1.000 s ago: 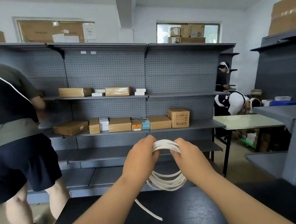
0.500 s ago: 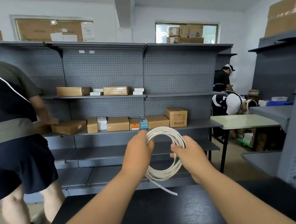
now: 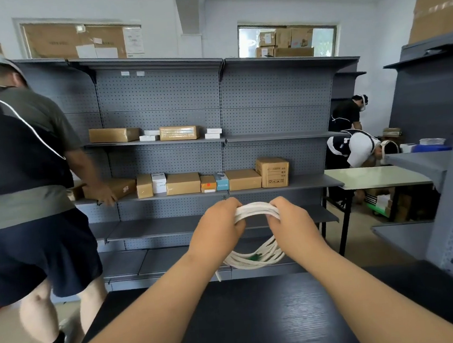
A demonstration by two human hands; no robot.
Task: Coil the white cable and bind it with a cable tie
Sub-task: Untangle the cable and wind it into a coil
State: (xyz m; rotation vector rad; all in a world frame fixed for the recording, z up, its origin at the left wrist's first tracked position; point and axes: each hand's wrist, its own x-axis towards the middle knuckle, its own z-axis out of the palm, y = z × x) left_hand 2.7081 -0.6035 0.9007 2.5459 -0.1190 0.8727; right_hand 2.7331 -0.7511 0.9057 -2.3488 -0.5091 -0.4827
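Head cam: both hands up in front of the chest, above the far edge of the dark bench [image 3: 261, 320], w/ the white cable [image 3: 255, 211] held between them as a multi-turn coil. Left hand [image 3: 218, 231] is closed round the top arc on its left side, right hand [image 3: 292, 224] closed round the same arc on its right; hands are near each other, a short span of bundled strands showing between. Rest of the coil hangs down below & behind the hands, lower arc visible under the right wrist, so the loop's plane is approx upright & faces the person. One short loose end pokes down at lower left, nearer the left hand. Something small & green sits on the lower arc, poss. the tie or a connector, can't tell. Coiling looks about done; binding not yet. Next move prob. turns on that exposed top span: tie must go round it across the strands, one hand keeping the bundle pinched.
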